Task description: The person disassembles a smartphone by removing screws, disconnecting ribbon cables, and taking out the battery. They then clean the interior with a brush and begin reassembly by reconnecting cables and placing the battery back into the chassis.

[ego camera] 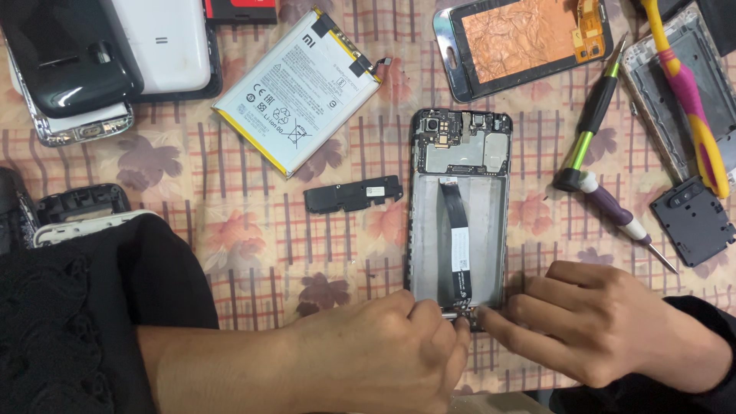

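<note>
An opened phone (460, 157) lies face down on the patterned cloth, its circuit board at the far end and a black flex cable (458, 230) running down its empty middle. My left hand (383, 353) is closed at the phone's near end and pinches a small metal tool (451, 312) against the bottom board. My right hand (598, 322) comes in from the right, its fingertips gripping the same near end of the phone. The bottom edge of the phone is hidden under both hands.
A white battery (295, 88) and a black cover piece (353, 195) lie left of the phone. To the right are a green-handled screwdriver (594, 123), a purple screwdriver (621, 218), a pink and yellow toothbrush (690, 100) and a black square part (694, 218). A copper-backed screen (521, 42) lies beyond.
</note>
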